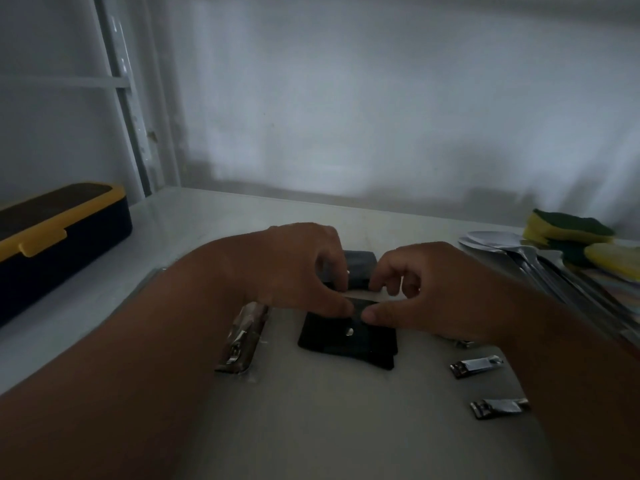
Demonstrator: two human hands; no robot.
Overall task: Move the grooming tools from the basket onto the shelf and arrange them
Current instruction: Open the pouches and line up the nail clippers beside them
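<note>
Dim light falls on a pale shelf [311, 427] backed by a white wall. Both bare forearms reach in from the near edge and meet over the middle of the shelf. The left hand [298, 268] and the right hand [426, 289] each pinch the far edge of a flat black case [346, 341], thumb tips almost touching each other on its top. The left grip is clenched on the case's far-left part, the right grip on its far-right part; the other fingers of both hands curl above it. The case lies flat on the shelf with a small silver snap showing near its middle. Just behind the hands, toward the back edge, sits a grey pouch [360, 268], partly hidden by the fingers.

Left of the case, beside the left wrist, lies a large nail clipper [240, 341], its length running toward the near edge. Right of the case, along the right forearm, two small nail clippers lie apart from each other: one [476, 365] nearer the case, another [498, 407] closer to the near edge. A further bit of metal peeks out under the right wrist; what it is cannot be told.

At the left edge of the shelf stands a dark box with a yellow lid [52, 244]. At the right edge lie metal spoons [519, 251] and, behind them, yellow-and-green sponges [568, 230].
</note>
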